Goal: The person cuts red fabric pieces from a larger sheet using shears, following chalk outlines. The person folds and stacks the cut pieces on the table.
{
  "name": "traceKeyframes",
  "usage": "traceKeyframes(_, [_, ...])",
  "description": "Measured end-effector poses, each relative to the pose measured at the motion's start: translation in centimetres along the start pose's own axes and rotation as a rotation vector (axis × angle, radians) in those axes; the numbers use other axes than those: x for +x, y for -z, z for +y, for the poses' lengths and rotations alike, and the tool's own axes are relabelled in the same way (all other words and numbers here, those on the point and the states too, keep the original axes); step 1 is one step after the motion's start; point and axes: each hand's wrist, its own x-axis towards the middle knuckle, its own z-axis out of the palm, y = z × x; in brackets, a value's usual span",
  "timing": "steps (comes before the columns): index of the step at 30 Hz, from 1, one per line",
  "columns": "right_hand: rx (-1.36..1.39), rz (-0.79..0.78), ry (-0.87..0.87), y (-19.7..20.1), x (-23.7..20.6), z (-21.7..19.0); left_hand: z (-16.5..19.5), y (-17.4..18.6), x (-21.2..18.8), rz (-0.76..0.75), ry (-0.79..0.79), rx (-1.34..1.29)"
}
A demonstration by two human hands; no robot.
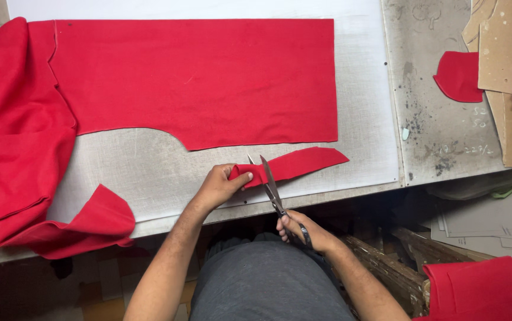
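Two hands work one red strip (294,163): left hand (223,184) fingers clamped on its end, right hand (303,230) fingers closed in the scissors (271,185), blades apart astride it; next, judging by this, a steady snip

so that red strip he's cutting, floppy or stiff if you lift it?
Probably floppy: the red strip folds where the left hand pinches it. Likely light, as thin cloth lying flat on the table. Pushed, it would probably bunch up.

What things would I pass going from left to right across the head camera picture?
Bunched red cloth → big flat red piece → left hand → scissors → red strip → small red cutout → brown cardboard patterns.
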Motion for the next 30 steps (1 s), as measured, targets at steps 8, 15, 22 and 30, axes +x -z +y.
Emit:
traceKeyframes(8, [-0.094,0.115,-0.029,-3.5,1.2,-1.4,-2.9,-1.0,-0.6,-0.039,0.086,-0.235])
traceKeyframes(15, [-0.15,0.137,-0.049,-4.9,1.2,-1.7,-3.5,0.1,-0.3,-0.066,0.121,-0.255])
traceKeyframes(22, [-0.062,0.214,-0.004,-6.1,1.3,-2.1,-4.2,0.3,-0.2,-0.085,0.114,-0.304])
traceKeyframes(30, [-0.04,0.297,-0.101,-6.3,1.6,-1.4,-1.9,1.6,-1.7,-0.055,0.072,-0.132])
